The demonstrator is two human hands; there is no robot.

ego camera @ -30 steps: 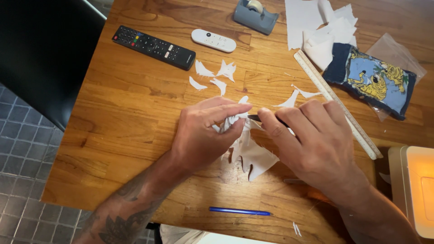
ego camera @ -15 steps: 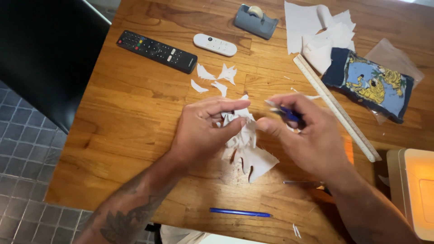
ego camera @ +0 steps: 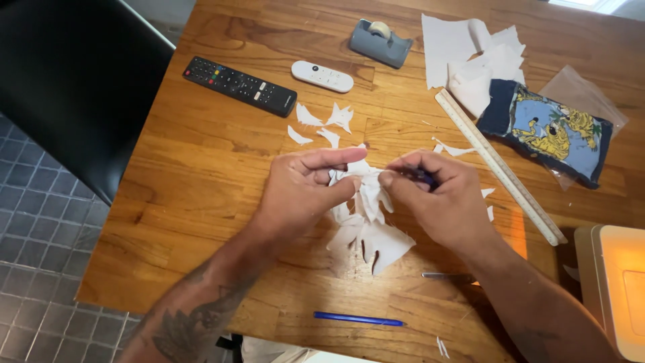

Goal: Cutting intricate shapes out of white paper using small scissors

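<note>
Wooden table (ego camera: 201, 154), left hand (ego camera: 299, 191) still pinching cut paper (ego camera: 366, 215), right hand (ego camera: 440, 198) now closer, gripping blue tool (ego camera: 422, 177)

Blue tool (ego camera: 422, 177) mostly hidden in right hand (ego camera: 440, 202) (kind unclear); lamp (ego camera: 615, 289) cut off at rt edge.

Bright, even daylight, soft shadows, slight wide-angle distortion at edges.

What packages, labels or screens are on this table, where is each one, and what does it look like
Clear plastic bag: far right of the table, flat and crinkled, partly under a dark blue printed cloth with yellow tiger figures.
Glowing panel: right edge, near corner, a boxy cream device lit orange; too cropped to tell if it is a screen.
No printed labels or signs can be made out.
</note>
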